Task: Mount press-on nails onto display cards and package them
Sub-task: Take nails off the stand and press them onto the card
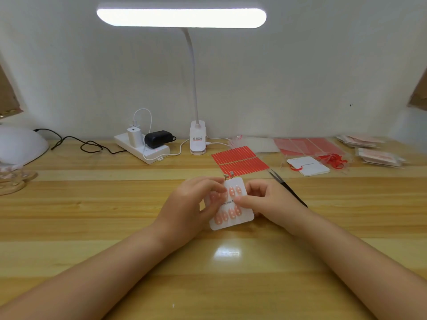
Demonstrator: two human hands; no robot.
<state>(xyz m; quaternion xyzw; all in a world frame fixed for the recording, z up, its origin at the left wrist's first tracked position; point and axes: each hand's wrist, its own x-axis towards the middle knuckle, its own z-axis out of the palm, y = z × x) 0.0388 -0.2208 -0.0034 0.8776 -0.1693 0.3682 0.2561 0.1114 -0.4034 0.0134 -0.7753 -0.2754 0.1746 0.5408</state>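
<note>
The wooden desk [92,215] runs wide in front of me, with bare planks near my forearms and off to my left. A lit white lamp [181,17] hangs over it on a bent neck, its clamp base at the back edge beside a white power strip [143,147] holding two chargers. Behind the card lies a sheet of red adhesive strips [240,161], and black tweezers [288,188] lie angled just right of my right hand. Further right sits a white card stack [310,167] with red ribbon, its print too small to read. I hold the display card [233,221] tilted above the desk centre, pink nails [231,213] mounted in two rows; its partly covered lettering reads something like "handmade". My left hand [194,204] pinches the card's left edge, and my right hand [265,202] grips its right side, thumb pressed on the face.
</note>
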